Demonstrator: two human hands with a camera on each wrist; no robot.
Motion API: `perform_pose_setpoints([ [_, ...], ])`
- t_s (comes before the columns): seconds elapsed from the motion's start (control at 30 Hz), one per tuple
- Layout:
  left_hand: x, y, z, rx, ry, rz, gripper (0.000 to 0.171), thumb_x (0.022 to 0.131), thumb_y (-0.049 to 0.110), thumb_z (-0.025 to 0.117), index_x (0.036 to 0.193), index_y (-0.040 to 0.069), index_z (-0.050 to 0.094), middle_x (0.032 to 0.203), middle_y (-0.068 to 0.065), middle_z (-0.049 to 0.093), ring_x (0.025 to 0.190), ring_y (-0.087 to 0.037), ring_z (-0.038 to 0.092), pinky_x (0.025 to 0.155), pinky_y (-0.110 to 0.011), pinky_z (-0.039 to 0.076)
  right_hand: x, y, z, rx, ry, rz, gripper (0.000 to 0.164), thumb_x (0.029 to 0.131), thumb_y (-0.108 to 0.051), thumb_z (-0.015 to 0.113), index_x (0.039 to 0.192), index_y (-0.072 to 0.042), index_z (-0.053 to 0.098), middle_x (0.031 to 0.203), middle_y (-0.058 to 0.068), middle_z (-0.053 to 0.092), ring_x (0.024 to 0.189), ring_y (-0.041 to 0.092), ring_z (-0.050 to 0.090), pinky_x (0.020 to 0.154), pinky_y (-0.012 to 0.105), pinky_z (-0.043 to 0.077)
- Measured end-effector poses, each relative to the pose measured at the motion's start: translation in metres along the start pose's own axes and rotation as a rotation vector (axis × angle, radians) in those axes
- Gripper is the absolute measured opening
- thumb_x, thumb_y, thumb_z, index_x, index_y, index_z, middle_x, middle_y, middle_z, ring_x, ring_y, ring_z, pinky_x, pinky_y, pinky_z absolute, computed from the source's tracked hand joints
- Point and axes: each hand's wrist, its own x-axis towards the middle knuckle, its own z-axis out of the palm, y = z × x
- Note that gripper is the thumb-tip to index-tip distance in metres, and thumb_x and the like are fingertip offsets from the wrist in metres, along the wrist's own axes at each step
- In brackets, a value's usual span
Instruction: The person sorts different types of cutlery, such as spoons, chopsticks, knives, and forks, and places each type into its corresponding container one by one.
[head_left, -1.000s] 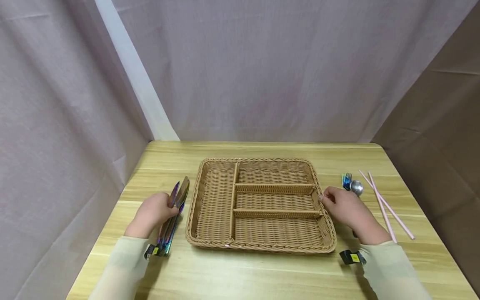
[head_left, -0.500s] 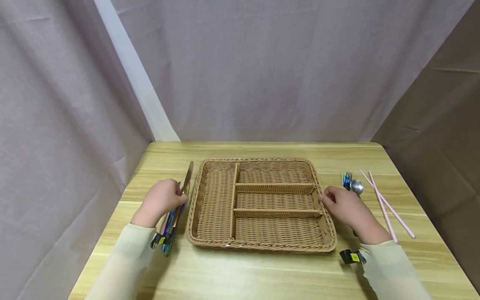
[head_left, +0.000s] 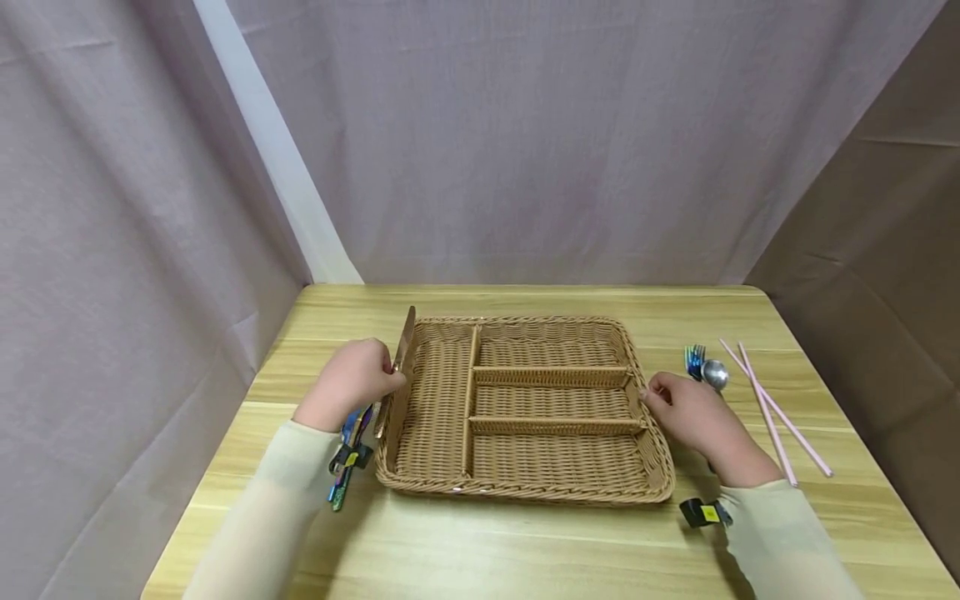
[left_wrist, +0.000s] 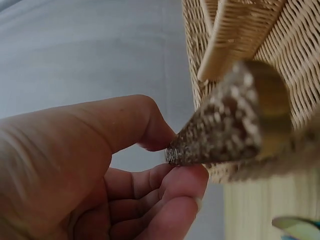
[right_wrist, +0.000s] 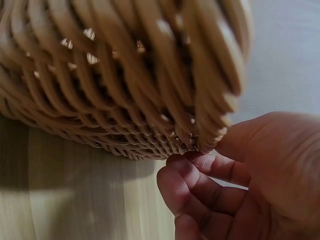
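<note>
In the head view my left hand (head_left: 352, 385) pinches a table knife (head_left: 406, 337) over the left rim of a divided wicker basket (head_left: 555, 497). The knife's blade points away from me, and the patterned handle (left_wrist: 220, 125) fills the middle of the left wrist view. On the opposite side, my right hand (head_left: 692, 417) grips the basket's right rim between thumb and fingers, as the right wrist view also shows. Several pieces of iridescent cutlery (head_left: 340, 497) lie on the table under my left wrist, partly hidden by it.
To the right of the basket lie a fork (head_left: 694, 360) with blue tines and a silver spoon (head_left: 715, 374), their handles hidden behind my right hand. Beside them are two crossed pink chopsticks (head_left: 765, 408). Grey curtains (head_left: 525, 150) stand behind the wooden table (head_left: 480, 550).
My left hand has lifted the knife from the cutlery pile and carried it right and away from me to the basket's left rim. The right hand has stayed in place.
</note>
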Motion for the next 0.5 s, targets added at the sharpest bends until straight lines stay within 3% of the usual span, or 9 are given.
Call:
perform_pose_setpoints([
  [0.07, 0.006, 0.006, 0.002, 0.004, -0.021, -0.001, 0.048, 0.087, 0.023, 0.075, 0.057, 0.022, 0.037, 0.054, 0.010, 0.027, 0.052, -0.010, 0.024, 0.050, -0.030, 0.026, 0.000, 0.000, 0.000, -0.001, 0.005, -0.003, 0.023, 0.112, -0.024, 0.064, 0.097, -0.007, 0.066, 0.075, 0.000, 0.061, 0.065, 0.018, 0.053, 0.058, 0.039, 0.044],
  [0.3, 0.023, 0.021, 0.016, -0.003, -0.097, -0.021, 0.037, 0.090, 0.027, 0.080, 0.066, 0.017, 0.054, 0.062, 0.003, 0.053, 0.056, -0.016, 0.049, 0.053, -0.033, 0.045, -0.001, -0.001, 0.000, 0.007, 0.006, -0.007, 0.022, 0.112, -0.023, 0.064, 0.097, -0.007, 0.067, 0.075, -0.001, 0.062, 0.064, 0.018, 0.053, 0.057, 0.039, 0.044],
  [0.5, 0.028, 0.025, 0.027, 0.007, -0.139, -0.049, 0.042, 0.092, 0.027, 0.083, 0.062, 0.016, 0.056, 0.058, 0.002, 0.056, 0.052, -0.016, 0.051, 0.052, -0.033, 0.048, -0.001, -0.002, -0.001, 0.002, -0.003, -0.009, 0.022, 0.111, -0.022, 0.064, 0.097, -0.007, 0.067, 0.076, 0.000, 0.064, 0.065, 0.018, 0.055, 0.058, 0.039, 0.046],
])
